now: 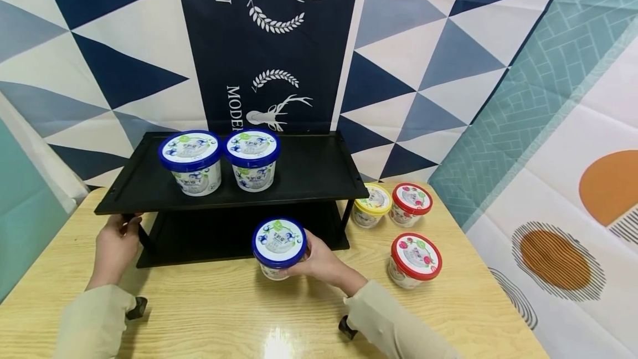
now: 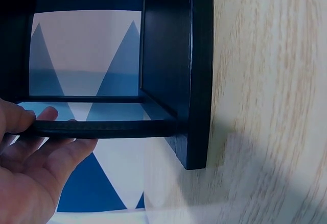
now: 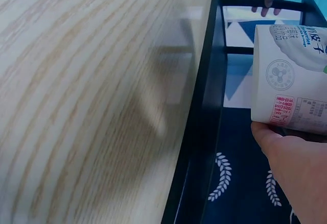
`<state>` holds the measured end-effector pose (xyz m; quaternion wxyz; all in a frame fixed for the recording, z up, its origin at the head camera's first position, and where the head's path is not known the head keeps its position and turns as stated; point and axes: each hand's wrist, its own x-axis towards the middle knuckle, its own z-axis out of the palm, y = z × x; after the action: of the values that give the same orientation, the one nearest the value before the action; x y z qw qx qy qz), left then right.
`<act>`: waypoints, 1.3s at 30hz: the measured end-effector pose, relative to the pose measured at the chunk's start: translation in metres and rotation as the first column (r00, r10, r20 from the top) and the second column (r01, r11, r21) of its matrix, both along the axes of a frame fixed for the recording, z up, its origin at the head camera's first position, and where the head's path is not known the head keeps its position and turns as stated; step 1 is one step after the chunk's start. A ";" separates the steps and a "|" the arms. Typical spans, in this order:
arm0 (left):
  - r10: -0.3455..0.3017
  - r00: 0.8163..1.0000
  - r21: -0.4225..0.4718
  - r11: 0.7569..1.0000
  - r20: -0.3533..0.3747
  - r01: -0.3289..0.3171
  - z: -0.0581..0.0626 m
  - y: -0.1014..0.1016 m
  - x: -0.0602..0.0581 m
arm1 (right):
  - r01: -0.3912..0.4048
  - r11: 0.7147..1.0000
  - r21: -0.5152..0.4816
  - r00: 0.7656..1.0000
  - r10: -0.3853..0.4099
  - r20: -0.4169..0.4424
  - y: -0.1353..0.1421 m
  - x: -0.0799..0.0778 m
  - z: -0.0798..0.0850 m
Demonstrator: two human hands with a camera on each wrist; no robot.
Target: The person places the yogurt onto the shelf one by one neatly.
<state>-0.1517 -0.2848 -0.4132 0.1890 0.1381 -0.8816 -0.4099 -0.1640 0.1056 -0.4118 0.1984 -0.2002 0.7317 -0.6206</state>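
Observation:
My right hand grips a white tub with a blue lid and blueberry print, in front of the lower tier of a black two-tier rack. In the right wrist view the tub's printed side shows, with the thumb near its base. My left hand holds the rack's front left post; in the left wrist view thumb and fingers lie on opposite sides of it. Two more blue-lidded tubs, a left one and a right one, stand side by side on the upper tier.
Right of the rack, a yellow-lidded tub and a red-lidded tub stand together on the wooden table. Another red-lidded tub stands nearer the front. A patterned cloth hangs behind the rack.

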 end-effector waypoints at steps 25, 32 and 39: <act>0.015 1.000 -0.019 1.000 -0.002 -0.015 0.001 -0.001 0.000 | -0.042 0.999 0.017 0.993 0.044 -0.114 0.020 0.002 0.025; 0.015 1.000 -0.011 1.000 0.005 -0.015 0.000 -0.001 -0.001 | -0.048 0.999 0.007 0.991 0.049 -0.124 0.026 0.004 0.035; 0.014 1.000 -0.014 1.000 0.011 -0.014 0.000 0.000 0.001 | -0.026 0.999 -0.026 0.993 0.022 -0.119 0.032 0.006 0.045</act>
<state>-0.1510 -0.2852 -0.4128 0.1878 0.1454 -0.8845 -0.4015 -0.1579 0.1375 -0.3665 0.1592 -0.2483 0.7313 -0.6149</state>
